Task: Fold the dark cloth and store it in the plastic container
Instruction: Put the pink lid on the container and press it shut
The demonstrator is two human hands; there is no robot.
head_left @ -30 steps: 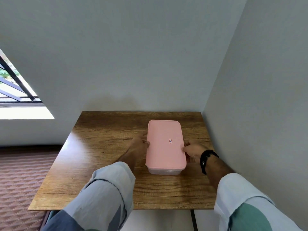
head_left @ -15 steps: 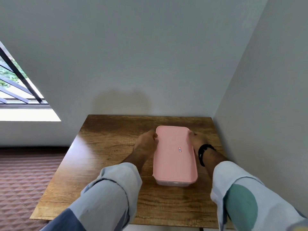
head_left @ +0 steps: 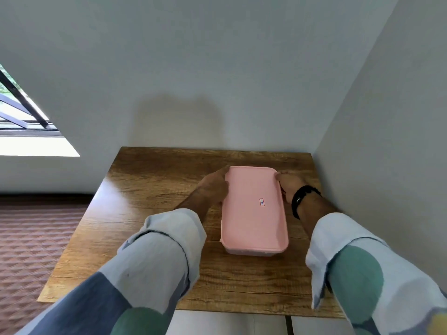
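A clear plastic container with a pink lid lies lengthwise on the wooden table, right of centre. The lid is on and hides the inside; no dark cloth shows. My left hand grips the far left edge of the lid. My right hand, with a black wristband, holds the far right edge. Both hands press against the container's sides near its back corners.
The table stands in a corner, with a grey wall behind it and another close along its right edge. A window is at the left. Patterned reddish floor lies left of the table.
Both hands have slid from the container's middle sides toward its far corners. The container has shifted a little away from me and to the right.
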